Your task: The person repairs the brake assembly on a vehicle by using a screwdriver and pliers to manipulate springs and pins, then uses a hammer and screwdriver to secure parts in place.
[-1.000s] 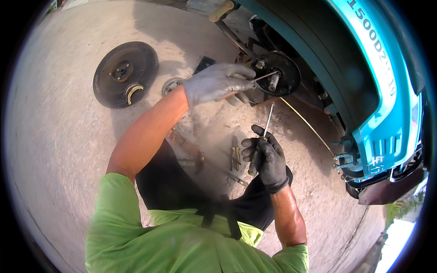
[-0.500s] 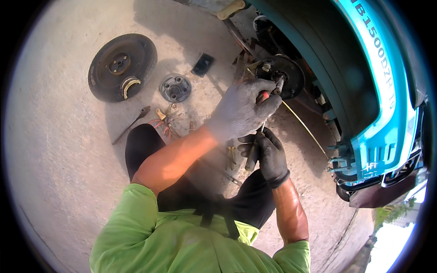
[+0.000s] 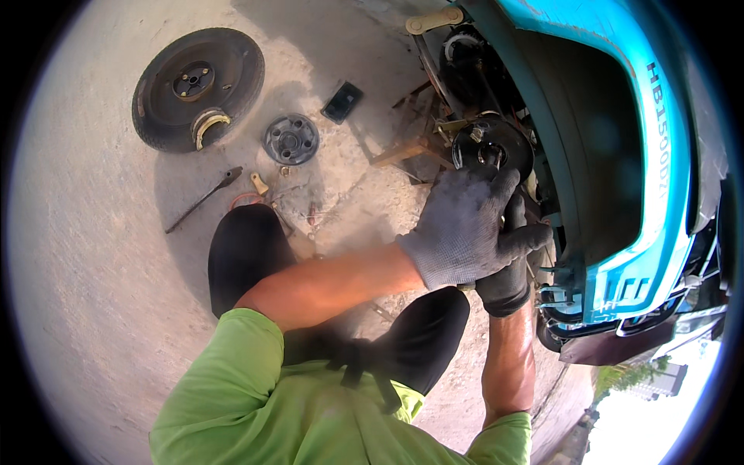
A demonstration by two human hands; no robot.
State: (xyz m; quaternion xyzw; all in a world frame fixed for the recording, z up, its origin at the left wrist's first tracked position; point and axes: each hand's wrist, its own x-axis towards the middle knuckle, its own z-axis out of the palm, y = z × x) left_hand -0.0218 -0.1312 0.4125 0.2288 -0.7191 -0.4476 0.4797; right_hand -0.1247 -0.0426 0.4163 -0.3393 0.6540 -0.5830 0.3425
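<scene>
My left hand (image 3: 461, 225), in a grey knit glove, is in front of a round black brake backing plate (image 3: 513, 147) on the vehicle. Its fingers curl over my right hand, and what they grip is hidden. My right hand (image 3: 502, 288), in a darker glove, is mostly covered by the left. A small end of a screwdriver handle (image 3: 465, 286) shows beside its palm; the shaft is out of sight. Metal parts stand out at the plate's middle, just beyond my left fingers.
The turquoise vehicle body (image 3: 673, 232) curves along the right. On the concrete lie a wheel (image 3: 167, 101) with a curved brake shoe (image 3: 211, 128) on it, a brake drum (image 3: 291, 139), a phone (image 3: 342, 103) and a long-handled wrench (image 3: 203, 201). A wooden piece (image 3: 399, 153) is near the plate.
Both hands have shifted right and closer together, the left now overlapping the right. The screwdriver, plainly seen before in my right hand, is nearly hidden. The whole view has shifted.
</scene>
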